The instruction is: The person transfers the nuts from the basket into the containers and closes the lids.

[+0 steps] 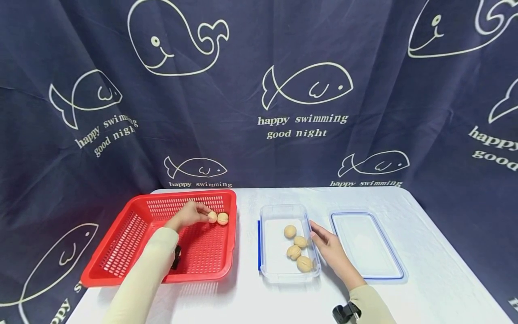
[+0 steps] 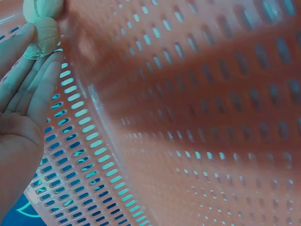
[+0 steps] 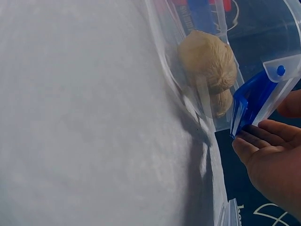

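My left hand point(image 1: 193, 213) reaches into the red plastic basket point(image 1: 232, 234) and pinches a walnut point(image 1: 212, 217) between thumb and fingers. A second walnut point(image 1: 223, 218) lies right beside it; in the left wrist view the held walnut point(image 2: 43, 40) touches that other one. My right hand point(image 1: 329, 247) rests against the right side of a clear plastic food container point(image 1: 269, 272), in which several walnuts point(image 1: 293, 252) lie. In the right wrist view, the fingertips touch the container's blue latch flap point(image 3: 256, 100), and the thumb is partly cut off by the frame edge.
A clear lid with a blue seal point(image 1: 366, 245) lies flat to the right of the container. All stands on a table with a white cloth point(image 1: 247, 297). Behind hangs a dark blue curtain point(image 1: 243, 90) with whale and fish drawings.
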A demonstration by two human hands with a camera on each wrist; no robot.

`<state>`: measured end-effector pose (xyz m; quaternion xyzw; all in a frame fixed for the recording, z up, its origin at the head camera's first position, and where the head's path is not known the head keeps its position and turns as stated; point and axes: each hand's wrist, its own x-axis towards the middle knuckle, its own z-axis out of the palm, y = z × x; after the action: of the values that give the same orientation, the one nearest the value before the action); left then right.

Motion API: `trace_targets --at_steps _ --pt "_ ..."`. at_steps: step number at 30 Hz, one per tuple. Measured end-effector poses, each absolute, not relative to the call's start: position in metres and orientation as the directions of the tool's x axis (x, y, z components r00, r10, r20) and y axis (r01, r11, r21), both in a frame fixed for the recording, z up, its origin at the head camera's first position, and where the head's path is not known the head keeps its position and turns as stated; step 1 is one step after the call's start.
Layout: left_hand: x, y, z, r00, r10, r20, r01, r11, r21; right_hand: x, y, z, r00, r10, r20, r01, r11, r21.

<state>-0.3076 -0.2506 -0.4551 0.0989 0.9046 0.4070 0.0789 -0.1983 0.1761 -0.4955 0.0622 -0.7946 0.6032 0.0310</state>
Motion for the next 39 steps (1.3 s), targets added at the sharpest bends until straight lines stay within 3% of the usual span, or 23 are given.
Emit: trace_targets --at_steps 22,39 --pt "-0.291 -0.236 -0.419 -0.962 0.26 0.087 0.23 0.593 0.772 -0.198 0.176 -0.494 -0.994 -0.055 0.093 -0.104 0.259 -0.96" --pt "-0.256 -0.181 -0.37 -0.958 0.217 0.189 0.269 0.441 0.856 -0.197 0.176 -0.494 -0.993 -0.064 0.101 -0.115 0.269 -0.956"
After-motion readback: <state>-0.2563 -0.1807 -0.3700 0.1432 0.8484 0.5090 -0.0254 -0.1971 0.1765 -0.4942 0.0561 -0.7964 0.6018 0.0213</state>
